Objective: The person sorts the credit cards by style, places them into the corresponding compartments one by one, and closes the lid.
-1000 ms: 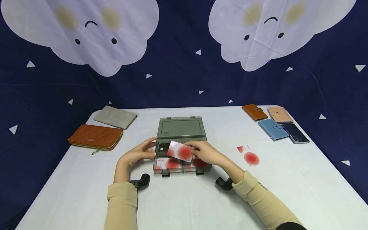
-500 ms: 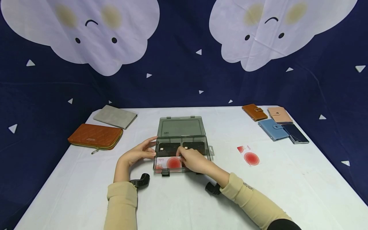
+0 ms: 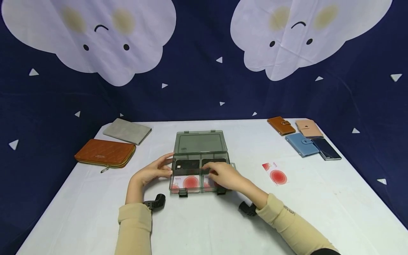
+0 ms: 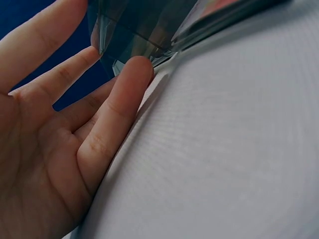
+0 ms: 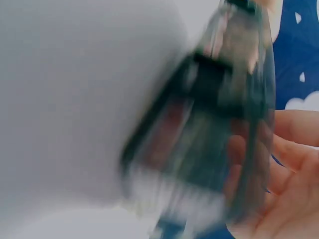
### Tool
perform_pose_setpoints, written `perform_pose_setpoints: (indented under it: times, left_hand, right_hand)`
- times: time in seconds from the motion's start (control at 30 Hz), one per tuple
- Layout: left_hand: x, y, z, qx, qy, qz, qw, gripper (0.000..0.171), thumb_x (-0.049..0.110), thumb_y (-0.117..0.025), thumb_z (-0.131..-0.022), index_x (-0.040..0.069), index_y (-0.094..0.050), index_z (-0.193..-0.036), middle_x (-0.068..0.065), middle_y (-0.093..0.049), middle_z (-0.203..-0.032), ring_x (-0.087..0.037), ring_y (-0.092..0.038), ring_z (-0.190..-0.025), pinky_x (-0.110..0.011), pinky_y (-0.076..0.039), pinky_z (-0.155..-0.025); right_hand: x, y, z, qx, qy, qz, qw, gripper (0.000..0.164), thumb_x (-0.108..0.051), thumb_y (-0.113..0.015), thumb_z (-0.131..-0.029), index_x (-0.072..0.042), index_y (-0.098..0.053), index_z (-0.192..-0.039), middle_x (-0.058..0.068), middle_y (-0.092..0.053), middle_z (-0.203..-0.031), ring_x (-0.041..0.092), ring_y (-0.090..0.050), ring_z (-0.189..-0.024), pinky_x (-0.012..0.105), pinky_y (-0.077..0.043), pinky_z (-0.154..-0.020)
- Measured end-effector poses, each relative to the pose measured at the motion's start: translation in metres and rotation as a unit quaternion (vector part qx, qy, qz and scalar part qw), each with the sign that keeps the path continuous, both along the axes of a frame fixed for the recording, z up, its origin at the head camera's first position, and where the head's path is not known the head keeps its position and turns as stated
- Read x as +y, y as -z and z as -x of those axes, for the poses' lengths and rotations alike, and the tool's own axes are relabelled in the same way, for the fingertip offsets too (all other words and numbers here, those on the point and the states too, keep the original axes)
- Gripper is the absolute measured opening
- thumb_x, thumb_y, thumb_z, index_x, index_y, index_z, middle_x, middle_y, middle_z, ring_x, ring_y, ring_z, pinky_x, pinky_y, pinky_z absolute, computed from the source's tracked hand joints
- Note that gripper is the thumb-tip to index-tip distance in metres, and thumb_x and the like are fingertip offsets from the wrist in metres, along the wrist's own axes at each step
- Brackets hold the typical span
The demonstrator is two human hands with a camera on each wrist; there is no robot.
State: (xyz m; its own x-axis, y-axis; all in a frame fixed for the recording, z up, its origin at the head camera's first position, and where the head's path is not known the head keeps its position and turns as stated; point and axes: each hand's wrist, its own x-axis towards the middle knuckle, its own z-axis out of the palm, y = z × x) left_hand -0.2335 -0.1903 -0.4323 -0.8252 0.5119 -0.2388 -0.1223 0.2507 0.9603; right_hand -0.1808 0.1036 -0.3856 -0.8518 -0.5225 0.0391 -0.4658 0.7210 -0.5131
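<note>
A translucent green-grey compartment box stands on the table with its lid tipped back. Black cards with a chip lie in its back compartments, while white cards with red circles lie in the front ones. My left hand touches the box's left side, fingers and thumb extended; the left wrist view shows them against the box's corner. Over the right compartments is my right hand, with loosely bent fingers and no card seen between them. It partly hides the cards there. The right wrist view is blurred.
A white card with red circles lies right of the box. Small wallets in brown, pink and blue, plus a dark flat object, lie back right. A brown zip wallet and a grey wallet lie left.
My right hand lowered a red-circled card into the box's front right compartment, let it go, then rose slightly up and to the right. My left hand stayed at the box's side.
</note>
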Motion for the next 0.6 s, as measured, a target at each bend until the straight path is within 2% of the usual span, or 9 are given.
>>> perform_pose_setpoints:
  times: [0.1, 0.23, 0.33, 0.47, 0.6]
  left_hand:
    - [-0.001, 0.002, 0.0, 0.003, 0.001, -0.001, 1.0, 0.083, 0.011, -0.066, -0.083, 0.016, -0.017, -0.149, -0.021, -0.019, -0.149, -0.014, -0.054, -0.092, -0.032, -0.041, -0.088]
    - [-0.001, 0.002, -0.001, 0.004, 0.002, -0.002, 1.0, 0.082, 0.011, -0.066, -0.083, 0.016, -0.017, -0.149, -0.021, -0.02, -0.149, -0.013, -0.054, -0.091, -0.032, -0.042, -0.087]
    - [-0.001, 0.002, -0.001, 0.003, 0.003, -0.001, 1.0, 0.083, 0.011, -0.066, -0.083, 0.016, -0.017, -0.149, -0.022, -0.019, -0.149, -0.013, -0.054, -0.091, -0.032, -0.041, -0.088]
    - [0.0, 0.001, 0.0, 0.003, 0.002, -0.004, 1.0, 0.083, 0.01, -0.066, -0.083, 0.016, -0.017, -0.149, -0.022, -0.019, -0.149, -0.013, -0.054, -0.091, -0.031, -0.041, -0.088]
    - [0.001, 0.0, -0.001, 0.003, 0.003, -0.01, 0.9999, 0.082, 0.008, -0.065, -0.083, 0.015, -0.017, -0.149, -0.022, -0.02, -0.149, -0.013, -0.054, -0.092, -0.031, -0.042, -0.087]
  right_hand:
    - [0.024, -0.005, 0.001, 0.022, 0.034, 0.029, 0.999, 0.026, -0.007, -0.059, -0.088, -0.007, -0.062, -0.114, 0.003, -0.066, -0.089, 0.015, -0.058, -0.078, 0.033, -0.046, -0.071]
    - [0.058, -0.008, 0.001, 0.034, 0.075, 0.05, 0.995, 0.025, -0.005, -0.061, -0.085, -0.004, -0.063, -0.11, 0.003, -0.065, -0.085, 0.015, -0.056, -0.074, 0.032, -0.044, -0.066]
    - [0.085, -0.006, 0.001, 0.03, 0.101, 0.046, 0.993, 0.028, -0.005, -0.062, -0.083, -0.002, -0.062, -0.111, 0.008, -0.064, -0.087, 0.018, -0.056, -0.075, 0.033, -0.043, -0.065]
    - [0.118, -0.005, 0.0, -0.017, 0.149, 0.002, 0.989, 0.047, -0.012, -0.068, -0.081, 0.001, -0.051, -0.123, 0.022, -0.053, -0.099, 0.029, -0.052, -0.084, 0.04, -0.043, -0.068]
    - [0.147, -0.005, -0.003, -0.077, 0.19, -0.06, 0.977, 0.069, -0.023, -0.075, -0.076, 0.003, -0.039, -0.128, 0.033, -0.042, -0.106, 0.041, -0.047, -0.09, 0.051, -0.043, -0.07]
